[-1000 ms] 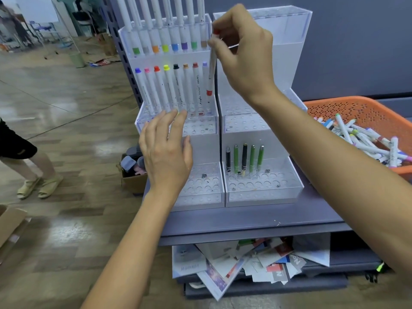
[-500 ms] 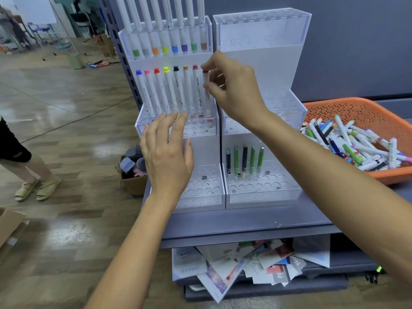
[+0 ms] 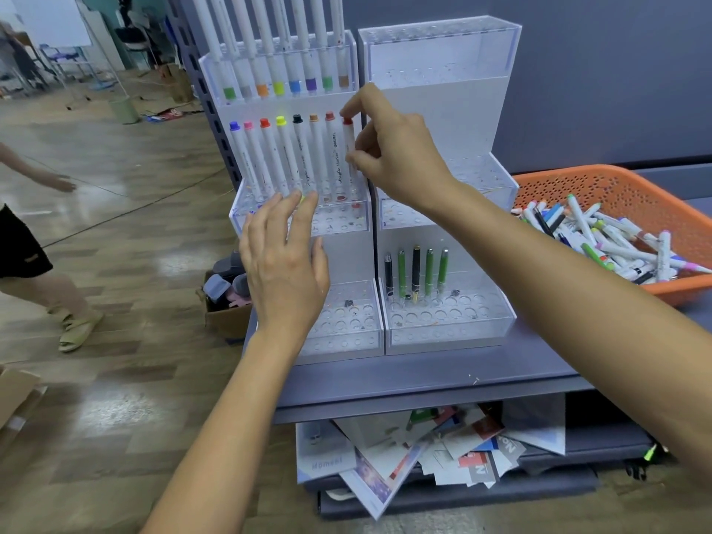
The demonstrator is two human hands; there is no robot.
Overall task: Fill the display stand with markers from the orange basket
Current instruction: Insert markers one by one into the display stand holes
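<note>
Lowered red marker point(image 3: 349, 139) in stand point(image 3: 439, 121), right hand point(image 3: 400, 156) pinching, grey shelf point(image 3: 424, 375), wood floor point(image 3: 135, 225)

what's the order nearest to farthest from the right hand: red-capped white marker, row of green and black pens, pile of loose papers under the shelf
1. Red-capped white marker: pinched by the right hand, in the left stand.
2. Row of green and black pens: below the hand, bottom tier of the right stand.
3. Pile of loose papers: lowest, under the shelf.
</note>
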